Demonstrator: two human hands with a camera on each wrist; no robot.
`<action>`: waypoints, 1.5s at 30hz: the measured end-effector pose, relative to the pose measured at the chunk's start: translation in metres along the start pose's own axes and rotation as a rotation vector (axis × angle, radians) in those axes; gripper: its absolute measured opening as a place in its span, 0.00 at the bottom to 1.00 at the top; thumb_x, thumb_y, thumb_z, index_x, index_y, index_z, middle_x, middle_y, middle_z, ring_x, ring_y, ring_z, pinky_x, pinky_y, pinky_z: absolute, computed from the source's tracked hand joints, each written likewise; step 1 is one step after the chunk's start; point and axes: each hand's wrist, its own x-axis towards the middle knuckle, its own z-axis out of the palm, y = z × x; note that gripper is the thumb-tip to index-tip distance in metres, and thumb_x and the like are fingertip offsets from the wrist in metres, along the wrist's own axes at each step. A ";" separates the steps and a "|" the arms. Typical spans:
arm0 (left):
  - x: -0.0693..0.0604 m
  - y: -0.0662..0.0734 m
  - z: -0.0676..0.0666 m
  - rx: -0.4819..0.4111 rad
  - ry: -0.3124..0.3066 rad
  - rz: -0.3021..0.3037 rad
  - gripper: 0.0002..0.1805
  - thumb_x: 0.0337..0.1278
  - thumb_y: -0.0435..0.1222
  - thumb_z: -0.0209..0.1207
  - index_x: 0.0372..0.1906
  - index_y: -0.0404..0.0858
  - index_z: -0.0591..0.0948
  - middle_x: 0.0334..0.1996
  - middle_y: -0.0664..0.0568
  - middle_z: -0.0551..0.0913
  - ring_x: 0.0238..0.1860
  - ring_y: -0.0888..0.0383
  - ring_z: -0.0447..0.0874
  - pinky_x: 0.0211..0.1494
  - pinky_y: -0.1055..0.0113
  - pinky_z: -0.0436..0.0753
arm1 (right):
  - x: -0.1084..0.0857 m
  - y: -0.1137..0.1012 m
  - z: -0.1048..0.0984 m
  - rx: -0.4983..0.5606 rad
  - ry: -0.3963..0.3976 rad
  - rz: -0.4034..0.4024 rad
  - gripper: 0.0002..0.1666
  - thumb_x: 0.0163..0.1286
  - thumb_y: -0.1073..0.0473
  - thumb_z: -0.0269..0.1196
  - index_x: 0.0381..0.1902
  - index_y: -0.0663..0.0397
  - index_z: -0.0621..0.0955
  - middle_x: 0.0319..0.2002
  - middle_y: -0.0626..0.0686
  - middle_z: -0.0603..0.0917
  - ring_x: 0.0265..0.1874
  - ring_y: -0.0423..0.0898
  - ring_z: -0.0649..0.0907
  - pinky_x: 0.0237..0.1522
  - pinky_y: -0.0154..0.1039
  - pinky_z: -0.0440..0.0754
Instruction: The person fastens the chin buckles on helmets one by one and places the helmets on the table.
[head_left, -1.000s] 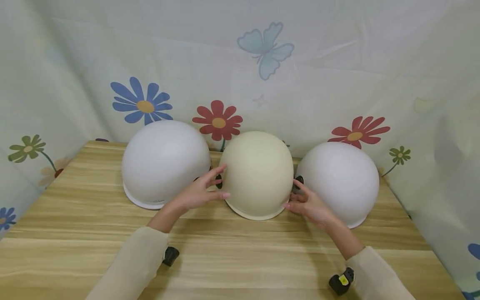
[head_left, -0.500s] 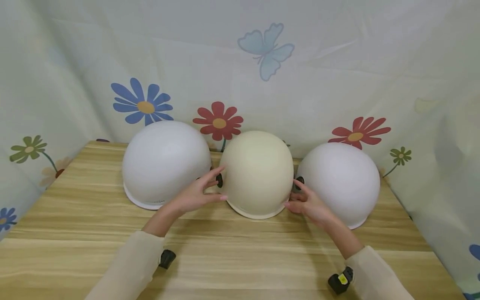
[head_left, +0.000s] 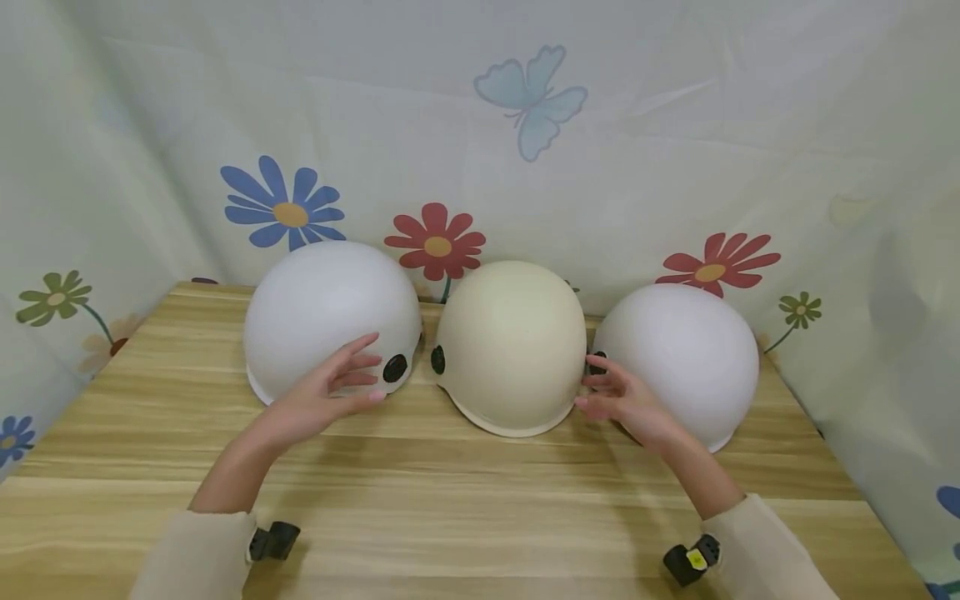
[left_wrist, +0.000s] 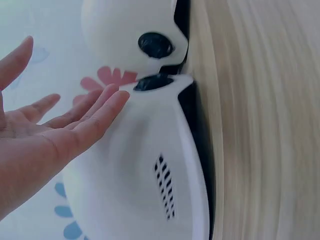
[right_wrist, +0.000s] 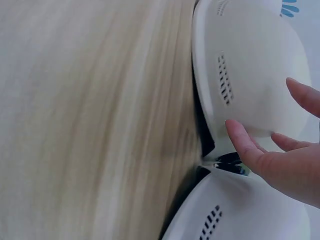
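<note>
Three helmets stand dome up in a row on the table. In the head view a white helmet (head_left: 322,292) is on the left, a cream helmet (head_left: 513,333) in the middle and another white helmet (head_left: 690,358) on the right. My left hand (head_left: 311,404) is in front of the left helmet, fingers spread and holding nothing. In the left wrist view its fingertips (left_wrist: 122,97) are near that helmet's black round side fitting (left_wrist: 154,82). My right hand (head_left: 626,408) is at the cream helmet's right edge with loose fingers; whether they touch it, I cannot tell.
The wood-grain table (head_left: 465,517) extends in front of the helmets. Behind them hangs a pale curtain (head_left: 675,125) printed with flowers and a butterfly. Black wrist devices (head_left: 273,542) are on both sleeves.
My left hand has left the cream helmet's left side and moved left, in front of the left white helmet. The right hand has barely shifted. The helmets stay about where they were.
</note>
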 end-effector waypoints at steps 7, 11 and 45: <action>-0.024 -0.005 -0.027 0.056 0.077 0.007 0.36 0.61 0.39 0.55 0.70 0.41 0.52 0.59 0.39 0.67 0.58 0.43 0.67 0.51 0.68 0.74 | -0.006 -0.016 0.002 -0.038 0.001 -0.060 0.36 0.63 0.66 0.59 0.66 0.66 0.57 0.53 0.71 0.66 0.45 0.50 0.77 0.45 0.41 0.77; -0.036 -0.008 -0.040 0.083 0.125 -0.016 0.36 0.62 0.39 0.54 0.70 0.42 0.51 0.57 0.39 0.67 0.57 0.43 0.66 0.45 0.76 0.73 | -0.007 -0.023 0.007 -0.035 -0.040 -0.091 0.32 0.63 0.64 0.60 0.62 0.66 0.61 0.49 0.69 0.70 0.44 0.52 0.78 0.44 0.40 0.78; -0.063 -0.062 -0.092 0.093 0.183 -0.204 0.42 0.64 0.43 0.51 0.72 0.41 0.38 0.65 0.27 0.49 0.61 0.29 0.55 0.53 0.44 0.69 | 0.058 -0.019 0.156 0.067 -0.307 -0.136 0.29 0.61 0.76 0.56 0.60 0.70 0.65 0.53 0.69 0.72 0.53 0.62 0.72 0.49 0.38 0.75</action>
